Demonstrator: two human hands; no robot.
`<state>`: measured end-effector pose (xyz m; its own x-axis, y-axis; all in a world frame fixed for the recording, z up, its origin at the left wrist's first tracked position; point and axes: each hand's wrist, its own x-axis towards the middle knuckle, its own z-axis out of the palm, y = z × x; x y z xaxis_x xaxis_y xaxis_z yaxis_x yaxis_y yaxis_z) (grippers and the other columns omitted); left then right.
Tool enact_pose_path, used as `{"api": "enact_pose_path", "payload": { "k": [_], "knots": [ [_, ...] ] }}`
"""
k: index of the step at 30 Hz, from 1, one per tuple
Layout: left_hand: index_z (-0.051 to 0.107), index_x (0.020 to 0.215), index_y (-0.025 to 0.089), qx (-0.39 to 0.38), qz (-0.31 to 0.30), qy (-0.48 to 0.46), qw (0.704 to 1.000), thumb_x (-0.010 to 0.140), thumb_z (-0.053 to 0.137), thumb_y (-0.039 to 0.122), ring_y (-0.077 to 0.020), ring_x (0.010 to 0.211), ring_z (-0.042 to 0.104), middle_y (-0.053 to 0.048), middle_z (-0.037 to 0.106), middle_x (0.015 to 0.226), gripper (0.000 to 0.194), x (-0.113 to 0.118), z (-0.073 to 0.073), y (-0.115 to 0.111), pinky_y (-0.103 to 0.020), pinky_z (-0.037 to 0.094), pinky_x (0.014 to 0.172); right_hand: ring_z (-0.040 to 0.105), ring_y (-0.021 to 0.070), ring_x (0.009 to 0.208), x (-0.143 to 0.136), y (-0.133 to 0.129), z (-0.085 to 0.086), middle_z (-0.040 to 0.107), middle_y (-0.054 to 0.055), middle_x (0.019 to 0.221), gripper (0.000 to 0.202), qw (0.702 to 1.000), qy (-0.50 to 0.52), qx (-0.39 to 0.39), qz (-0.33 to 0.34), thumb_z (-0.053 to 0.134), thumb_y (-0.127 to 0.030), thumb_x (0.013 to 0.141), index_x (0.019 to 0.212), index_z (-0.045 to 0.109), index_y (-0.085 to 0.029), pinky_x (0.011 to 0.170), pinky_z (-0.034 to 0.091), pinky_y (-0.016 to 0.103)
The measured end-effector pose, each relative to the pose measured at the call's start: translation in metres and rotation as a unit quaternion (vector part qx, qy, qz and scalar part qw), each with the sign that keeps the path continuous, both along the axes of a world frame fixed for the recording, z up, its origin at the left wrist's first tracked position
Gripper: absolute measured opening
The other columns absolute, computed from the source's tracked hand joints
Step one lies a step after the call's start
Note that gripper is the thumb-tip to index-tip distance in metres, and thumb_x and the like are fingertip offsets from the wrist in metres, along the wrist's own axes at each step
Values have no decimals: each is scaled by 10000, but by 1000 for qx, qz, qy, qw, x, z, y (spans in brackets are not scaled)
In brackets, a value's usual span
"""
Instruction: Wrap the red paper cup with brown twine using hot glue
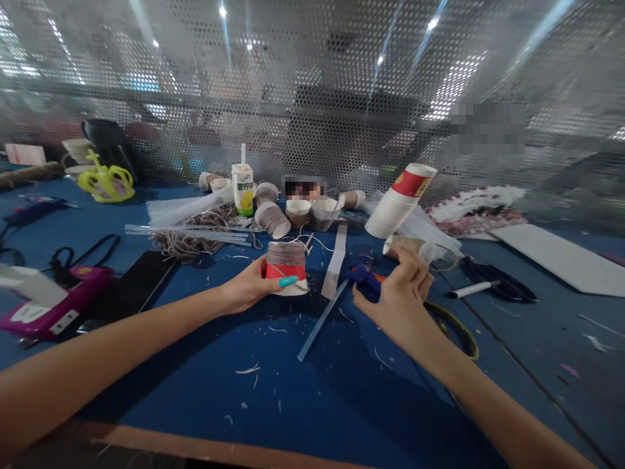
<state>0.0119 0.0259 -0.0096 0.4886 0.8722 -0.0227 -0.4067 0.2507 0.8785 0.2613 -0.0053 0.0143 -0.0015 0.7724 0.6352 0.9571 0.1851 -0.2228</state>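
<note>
My left hand [254,284] is closed around a red and white paper cup [286,271] that stands upside down, its upper part wound with grey-brown cord. The thumb, with a turquoise nail, presses on the red band. My right hand [403,293] is open, thumb and fingers apart and curved, just beside a dark blue glue gun [360,270]. A clear glue stick [322,321] juts out of the gun toward me. A white paper strip [335,260] lies between the two hands. Behind my right fingers lies a tipped cup [396,246], partly hidden.
Toward the back are a leaning stack of paper cups [394,212], a juice carton [243,189], several cord-wrapped cups and a heap of cord [188,241]. A magenta power strip [63,312] and dark phone [134,286] lie left. A white marker [472,290] lies right.
</note>
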Motion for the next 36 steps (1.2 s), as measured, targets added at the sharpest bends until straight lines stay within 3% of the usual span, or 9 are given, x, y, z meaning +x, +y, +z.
{"api": "enact_pose_path", "payload": {
  "k": [4, 6, 8, 15, 21, 29, 36],
  "knots": [
    [558, 1106, 128, 23, -19, 22, 999, 505, 896, 200, -249, 972, 670, -125, 686, 1053, 694, 1, 2, -2, -432, 476, 956, 396, 353, 1301, -12, -23, 13, 393, 189, 1432, 512, 970, 10, 33, 241, 496, -101, 750, 1214, 310, -215, 1021, 340, 565],
    [538, 1110, 136, 28, -9, 49, 998, 488, 892, 155, -242, 970, 664, -117, 681, 1052, 716, 1, 2, -3, -442, 468, 961, 397, 307, 1288, -16, -33, 16, 467, 136, 1398, 430, 939, 3, -5, 345, 458, -39, 737, 1094, 334, -246, 1019, 362, 521],
    [523, 1107, 153, 30, 9, 76, 997, 447, 894, 116, -255, 999, 649, -108, 665, 1073, 758, 1, 2, -3, -457, 463, 960, 409, 273, 1245, -19, -39, 17, 533, 103, 1330, 422, 915, -14, -52, 401, 425, 1, 718, 1039, 324, -255, 1002, 388, 484],
    [480, 1123, 198, 39, 26, 96, 994, 384, 887, 74, -320, 1123, 587, -86, 626, 1110, 853, 2, 0, -5, -497, 447, 965, 451, 255, 1129, -30, -45, 5, 554, 75, 1023, 491, 907, -61, -133, 396, 391, 58, 682, 1064, 376, -251, 884, 459, 411],
    [496, 1084, 178, 35, 27, 107, 993, 393, 897, 105, -300, 1078, 609, -85, 641, 1076, 802, 5, 5, -7, -495, 442, 973, 465, 257, 1085, -34, -42, 1, 551, 97, 1114, 677, 910, -51, -145, 385, 399, 51, 688, 1295, 314, -236, 899, 445, 446],
    [553, 1072, 151, 25, 42, 107, 993, 426, 876, 73, -297, 1079, 619, -108, 667, 1085, 727, 4, 6, -7, -514, 413, 1004, 461, 246, 1066, -31, -40, 0, 511, 88, 1139, 539, 913, -20, -120, 388, 412, 56, 703, 1134, 343, -261, 884, 455, 436],
    [602, 1027, 146, 23, 18, 61, 998, 419, 879, 96, -265, 991, 649, -95, 698, 1020, 670, 4, 8, -7, -477, 431, 979, 504, 233, 995, -27, -36, -1, 489, 80, 1117, 548, 908, 43, -141, 393, 400, 38, 731, 1157, 308, -294, 856, 478, 455]
  ]
}}
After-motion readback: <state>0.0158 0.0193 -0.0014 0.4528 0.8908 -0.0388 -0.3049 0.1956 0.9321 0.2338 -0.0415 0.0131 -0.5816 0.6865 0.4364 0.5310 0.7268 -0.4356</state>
